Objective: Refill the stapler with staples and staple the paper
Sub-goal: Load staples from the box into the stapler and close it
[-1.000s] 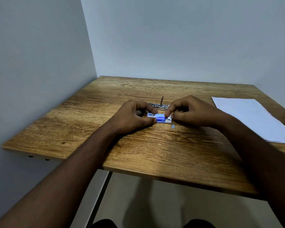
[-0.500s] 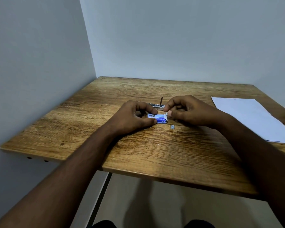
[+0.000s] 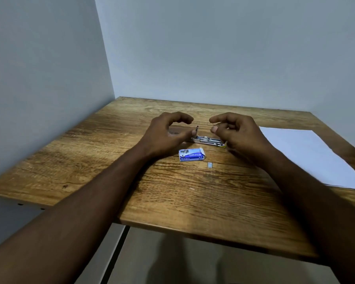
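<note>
The stapler (image 3: 207, 140) lies opened flat on the wooden table (image 3: 193, 201), its metal channel facing up and a thin rod standing at its left end. In front of it lies the blue staple box (image 3: 191, 155), its right flap open. A short strip of staples (image 3: 209, 165) rests just right of the box. My left hand (image 3: 168, 134) hovers left of the stapler, fingers curved apart, thumb near the rod. My right hand (image 3: 236, 134) is over the stapler's right end, fingers curled toward the thumb; whether it pinches anything is hidden. White paper (image 3: 307, 156) lies at the right.
Grey walls close off the table at the back and the left. A single tiny staple (image 3: 191, 188) lies nearer the front edge. The paper reaches the table's right side.
Both hands have let go of the staple box and moved up and back over the stapler. The box now lies alone on the table with its flap open.
</note>
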